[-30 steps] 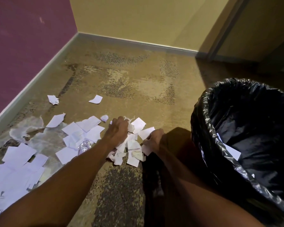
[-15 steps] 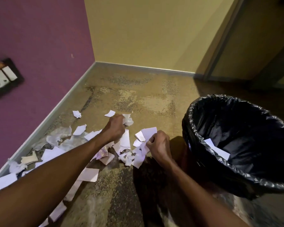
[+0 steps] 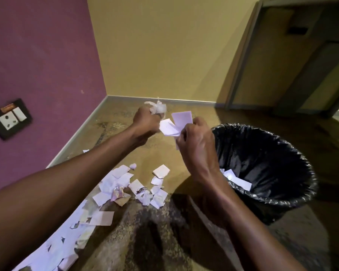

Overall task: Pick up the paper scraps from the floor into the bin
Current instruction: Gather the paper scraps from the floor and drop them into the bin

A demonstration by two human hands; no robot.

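Scraps (image 3: 114, 184) mostly on the floor (image 3: 164, 241) near our feet, so we've plenty left. Right hand (image 3: 196, 145) pinches flat sheets (image 3: 176, 122), left hand (image 3: 147, 122) is fisted round a crumpled wad (image 3: 158, 108) (both raised, arms stretched forward). Bin (image 3: 294, 153) sits just right, a few pieces inside; we judge drop-in comes next.

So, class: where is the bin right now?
In the head view, the black-lined bin stands on the floor at right, just beyond the right hand.
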